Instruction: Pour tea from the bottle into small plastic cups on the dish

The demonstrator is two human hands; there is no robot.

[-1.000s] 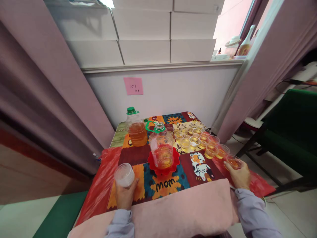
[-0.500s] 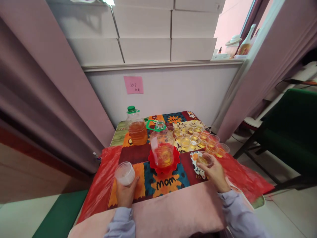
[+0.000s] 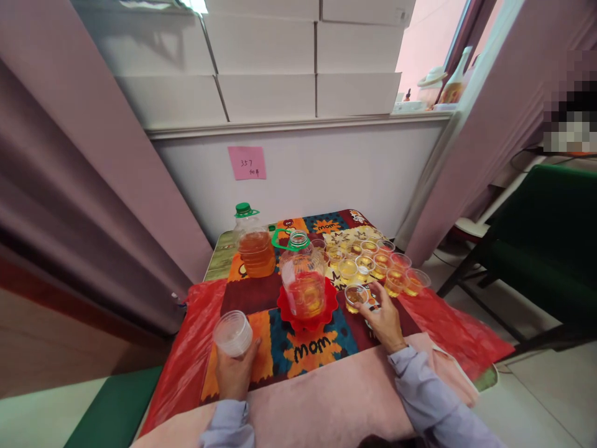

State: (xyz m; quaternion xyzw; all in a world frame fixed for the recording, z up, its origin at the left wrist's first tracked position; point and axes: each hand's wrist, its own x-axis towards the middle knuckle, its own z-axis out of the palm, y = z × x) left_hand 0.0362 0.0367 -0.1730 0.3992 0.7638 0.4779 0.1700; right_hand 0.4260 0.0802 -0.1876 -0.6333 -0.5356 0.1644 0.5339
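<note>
My left hand [image 3: 236, 370] is closed around a stack of clear plastic cups [image 3: 233, 333], held upright over the table's left front. At the right, my right hand [image 3: 385, 317] has its thumb and fingers apart beside a clear cup [image 3: 356, 298] with amber liquid, which stands on the patterned cloth. The thumb tip is at the cup's edge; whether it touches I cannot tell. Between my hands, an uncapped plastic jug [image 3: 305, 286] with a green handle ring and some yellowish liquid stands in a red scalloped dish [image 3: 330, 314]. Several filled cups [image 3: 365, 266] are grouped behind my right hand.
A second jug [image 3: 256, 255] with amber liquid and a green cap stands at the back left. Red plastic sheeting [image 3: 180, 348] hangs over the table's sides. A pink cloth [image 3: 321, 401] covers the front edge. A dark green chair [image 3: 536, 236] is at the right.
My right hand has moved left with the filled cup, which now stands nearer the red dish. The fingers have spread away from it. My left hand still holds the stack.
</note>
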